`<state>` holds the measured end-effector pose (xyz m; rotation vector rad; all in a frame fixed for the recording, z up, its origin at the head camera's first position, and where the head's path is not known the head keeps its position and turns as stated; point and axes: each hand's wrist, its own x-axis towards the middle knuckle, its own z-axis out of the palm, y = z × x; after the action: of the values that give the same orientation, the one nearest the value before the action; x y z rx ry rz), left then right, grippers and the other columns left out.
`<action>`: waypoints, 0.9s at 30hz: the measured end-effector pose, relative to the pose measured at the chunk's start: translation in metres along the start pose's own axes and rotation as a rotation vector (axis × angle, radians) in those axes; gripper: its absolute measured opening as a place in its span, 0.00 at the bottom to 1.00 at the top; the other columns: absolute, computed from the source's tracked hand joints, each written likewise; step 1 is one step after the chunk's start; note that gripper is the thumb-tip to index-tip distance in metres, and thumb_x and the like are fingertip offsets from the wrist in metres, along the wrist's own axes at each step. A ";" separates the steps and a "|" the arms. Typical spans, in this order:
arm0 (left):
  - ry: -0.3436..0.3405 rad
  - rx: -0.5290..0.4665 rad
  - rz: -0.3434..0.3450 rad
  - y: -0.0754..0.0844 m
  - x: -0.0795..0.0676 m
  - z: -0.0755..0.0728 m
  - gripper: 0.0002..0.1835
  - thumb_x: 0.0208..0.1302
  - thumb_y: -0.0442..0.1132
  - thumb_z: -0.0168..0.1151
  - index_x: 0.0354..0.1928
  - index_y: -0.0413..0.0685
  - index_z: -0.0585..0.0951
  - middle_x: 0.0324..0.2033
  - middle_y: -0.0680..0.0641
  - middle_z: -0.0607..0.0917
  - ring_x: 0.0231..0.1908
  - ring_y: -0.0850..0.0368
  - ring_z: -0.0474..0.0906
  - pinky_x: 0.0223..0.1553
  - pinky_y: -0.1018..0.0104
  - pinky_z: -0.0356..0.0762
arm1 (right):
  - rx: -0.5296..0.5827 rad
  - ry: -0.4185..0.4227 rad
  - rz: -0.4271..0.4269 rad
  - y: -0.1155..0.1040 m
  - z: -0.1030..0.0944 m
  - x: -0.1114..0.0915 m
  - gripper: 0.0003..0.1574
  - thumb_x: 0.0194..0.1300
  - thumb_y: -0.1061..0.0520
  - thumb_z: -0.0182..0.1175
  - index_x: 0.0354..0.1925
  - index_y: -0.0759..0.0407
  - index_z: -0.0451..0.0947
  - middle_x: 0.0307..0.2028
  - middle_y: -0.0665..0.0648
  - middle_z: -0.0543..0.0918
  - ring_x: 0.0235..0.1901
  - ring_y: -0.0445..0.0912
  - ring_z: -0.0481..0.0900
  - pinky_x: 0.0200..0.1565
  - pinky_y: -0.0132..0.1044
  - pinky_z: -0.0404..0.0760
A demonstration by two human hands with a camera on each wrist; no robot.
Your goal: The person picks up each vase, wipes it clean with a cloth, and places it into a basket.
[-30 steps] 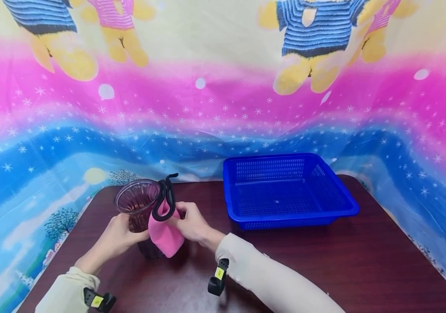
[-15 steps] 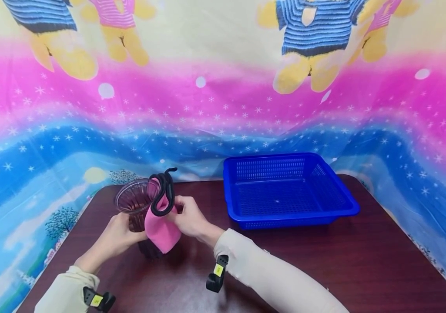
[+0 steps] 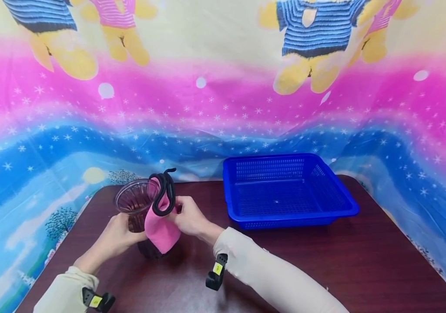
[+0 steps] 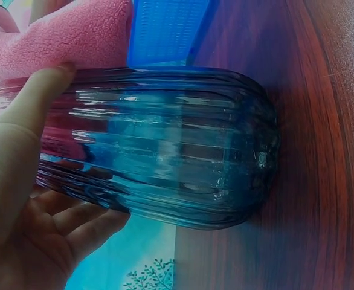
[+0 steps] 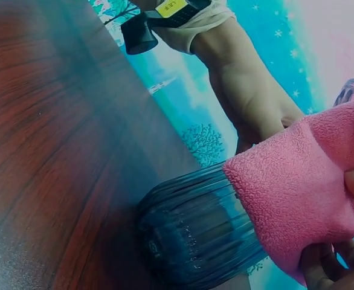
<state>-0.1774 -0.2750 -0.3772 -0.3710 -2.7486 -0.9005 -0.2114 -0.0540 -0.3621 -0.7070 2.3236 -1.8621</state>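
Note:
A ribbed glass vase (image 3: 136,222) with a flared rim stands upright on the table, tinted purple above and blue toward the base in the left wrist view. My left hand (image 3: 118,234) grips it round the middle, thumb on the near side and fingers behind. My right hand (image 3: 190,218) pinches a pink terry cloth (image 3: 162,234) against the vase's right side. Black cord-like edging (image 3: 159,208) loops along the cloth's top, one end sticking up. The cloth's upper part overlaps the vase rim. In the right wrist view, the cloth (image 5: 301,187) covers the vase's upper body.
A blue plastic basket (image 3: 285,216) with perforated walls sits at the back right of the dark wooden table (image 3: 285,265). Behind the table hangs a printed curtain (image 3: 191,108) with bears and snowflakes. Each wrist wears a black strap (image 3: 216,271).
My right hand has shifted slightly up and left with the cloth, bringing its top over the vase rim. The left hand keeps its grip, and the vase stays in place.

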 end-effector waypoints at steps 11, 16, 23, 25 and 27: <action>-0.015 0.014 -0.018 0.003 -0.001 -0.001 0.38 0.50 0.51 0.79 0.60 0.40 0.74 0.49 0.35 0.87 0.46 0.43 0.85 0.42 0.52 0.81 | 0.009 0.002 0.014 0.013 0.003 -0.004 0.06 0.63 0.63 0.66 0.37 0.67 0.84 0.26 0.50 0.78 0.30 0.42 0.74 0.30 0.26 0.72; -0.012 0.011 -0.017 0.004 0.000 -0.001 0.38 0.49 0.48 0.79 0.59 0.39 0.73 0.49 0.33 0.86 0.47 0.40 0.85 0.44 0.48 0.82 | -0.004 -0.003 0.026 0.022 0.002 -0.007 0.05 0.62 0.64 0.66 0.36 0.67 0.83 0.25 0.50 0.78 0.27 0.40 0.73 0.30 0.26 0.72; 0.008 0.005 0.008 0.002 0.000 0.001 0.37 0.50 0.49 0.79 0.60 0.41 0.74 0.49 0.33 0.86 0.49 0.37 0.85 0.48 0.43 0.81 | -0.048 -0.011 0.018 0.036 0.002 -0.011 0.02 0.60 0.67 0.65 0.32 0.68 0.81 0.22 0.48 0.75 0.25 0.36 0.70 0.29 0.25 0.70; 0.013 0.000 0.014 0.002 0.000 0.000 0.38 0.50 0.49 0.79 0.61 0.42 0.74 0.50 0.33 0.86 0.51 0.36 0.84 0.49 0.42 0.81 | -0.061 -0.017 0.011 0.040 0.002 -0.011 0.03 0.60 0.67 0.66 0.31 0.67 0.80 0.21 0.47 0.73 0.24 0.37 0.69 0.28 0.25 0.69; 0.012 -0.008 0.017 0.003 0.000 0.000 0.39 0.51 0.50 0.79 0.61 0.42 0.73 0.51 0.33 0.86 0.52 0.35 0.84 0.50 0.40 0.80 | -0.073 -0.017 0.003 0.043 0.002 -0.012 0.04 0.58 0.68 0.66 0.29 0.68 0.79 0.20 0.47 0.72 0.23 0.37 0.69 0.26 0.25 0.68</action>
<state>-0.1763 -0.2729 -0.3762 -0.3890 -2.7274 -0.9068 -0.2129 -0.0440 -0.4061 -0.7242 2.3920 -1.7705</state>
